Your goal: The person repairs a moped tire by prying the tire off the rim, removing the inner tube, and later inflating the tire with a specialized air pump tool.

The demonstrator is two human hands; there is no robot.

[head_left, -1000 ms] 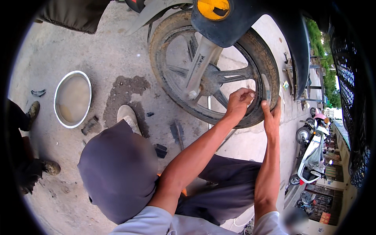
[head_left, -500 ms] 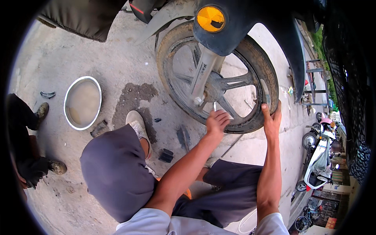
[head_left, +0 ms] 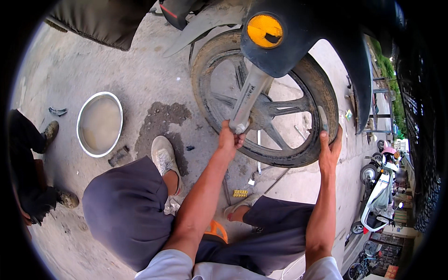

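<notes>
The motorbike's front wheel (head_left: pixel 284 105) stands before me, with a muddy black tyre (head_left: pixel 298 157) and spoked rim. Its silver fork (head_left: pixel 248 95) runs from the black mudguard (head_left: pixel 284 60), which carries an orange reflector (head_left: pixel 264 31), down to the hub. My left hand (head_left: pixel 229 139) has its fingers curled at the bolt end of the fork, just left of the hub; the palm side is partly hidden. My right hand (head_left: pixel 330 149) grips the tyre's right side, thumb on the sidewall and fingers reaching round the tread.
A metal basin of murky water (head_left: pixel 100 124) sits left beside another person's legs (head_left: pixel 32 135). Metal rods (head_left: pixel 275 182), a yellow card (head_left: pixel 240 193) and an orange stool (head_left: pixel 218 228) are low around me. Parked scooters (head_left: pixel 378 191) line the right; a dark padded seat (head_left: pixel 93 23) hangs top left.
My left hand has moved leftward from the right rim, past the lower rim, to the fork's bottom end. My right hand stays on the tyre. The view has shifted slightly.
</notes>
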